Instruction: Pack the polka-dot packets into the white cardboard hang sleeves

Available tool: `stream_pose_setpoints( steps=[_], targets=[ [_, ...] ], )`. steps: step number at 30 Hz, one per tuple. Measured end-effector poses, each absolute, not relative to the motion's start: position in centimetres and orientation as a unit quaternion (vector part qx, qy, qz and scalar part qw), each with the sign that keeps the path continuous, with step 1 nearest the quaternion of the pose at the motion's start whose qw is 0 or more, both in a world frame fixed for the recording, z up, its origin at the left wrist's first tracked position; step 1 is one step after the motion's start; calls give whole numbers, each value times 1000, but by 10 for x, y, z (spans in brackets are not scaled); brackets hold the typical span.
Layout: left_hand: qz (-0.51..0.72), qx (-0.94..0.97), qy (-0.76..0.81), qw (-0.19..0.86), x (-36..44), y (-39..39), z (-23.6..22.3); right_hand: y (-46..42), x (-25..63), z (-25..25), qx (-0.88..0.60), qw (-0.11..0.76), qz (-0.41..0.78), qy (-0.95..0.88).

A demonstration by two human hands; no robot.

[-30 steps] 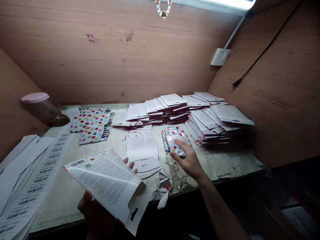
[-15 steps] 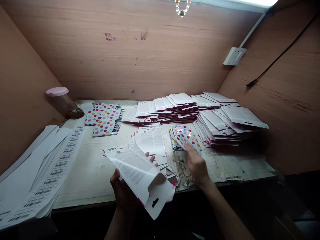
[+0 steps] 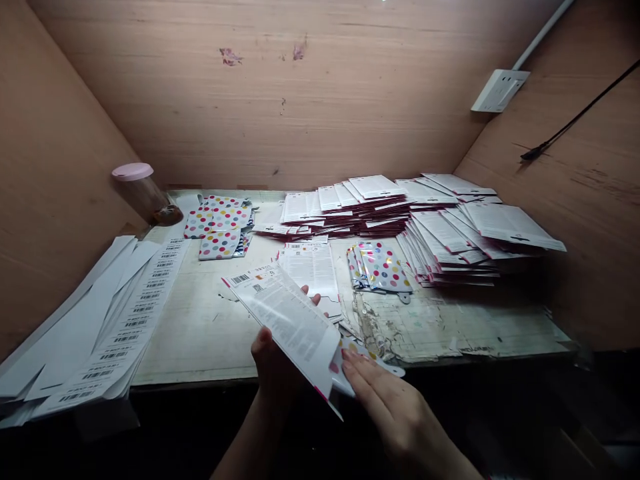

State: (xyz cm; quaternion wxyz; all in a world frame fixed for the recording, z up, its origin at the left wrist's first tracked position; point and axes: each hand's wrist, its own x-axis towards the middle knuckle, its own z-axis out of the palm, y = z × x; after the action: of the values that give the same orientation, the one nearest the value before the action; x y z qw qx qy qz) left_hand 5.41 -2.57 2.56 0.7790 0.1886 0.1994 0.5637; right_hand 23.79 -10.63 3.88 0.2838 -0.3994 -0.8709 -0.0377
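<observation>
My left hand (image 3: 275, 363) grips a white printed cardboard envelope (image 3: 293, 317), tilted over the table's front edge, its open end toward my right hand. In my right hand (image 3: 400, 407) is a polka-dot packet (image 3: 341, 381), pressed under the fingers. One end of the packet lies at the envelope's mouth and seems partly inside; a pale rounded tab sticks out on the right. Behind the hands lies a pile of similar envelopes (image 3: 313, 270), partly covered by the held one. More polka-dot packets (image 3: 385, 267) sit just to its right.
Stacked white envelopes (image 3: 450, 233) fill the back and right of the table. At back left are other polka-dot packets (image 3: 220, 223) and a pink-lidded bottle (image 3: 143, 193). Barcode label sheets (image 3: 130, 327) lie along the left. A socket (image 3: 500, 91) and black cable (image 3: 565, 127) are on the walls.
My right hand has moved from the packet pile down to the envelope's open end, bringing a polka-dot packet. The envelope's flap end is now partly covered. The view has shifted slightly.
</observation>
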Motion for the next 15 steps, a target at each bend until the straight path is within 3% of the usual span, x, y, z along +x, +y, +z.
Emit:
stream_pose_setpoints(
  steps=[6,9,15],
  targets=[
    [594,171,206,759,59,-27,34,-113,193,22,-445,433,16,-784],
    [621,146,195,745,54,-25,36,-118,190,11,-445,428,64,-784],
    [447,166,109,872,82,-59,10,-100,186,-34,-515,437,218,-705]
  ],
)
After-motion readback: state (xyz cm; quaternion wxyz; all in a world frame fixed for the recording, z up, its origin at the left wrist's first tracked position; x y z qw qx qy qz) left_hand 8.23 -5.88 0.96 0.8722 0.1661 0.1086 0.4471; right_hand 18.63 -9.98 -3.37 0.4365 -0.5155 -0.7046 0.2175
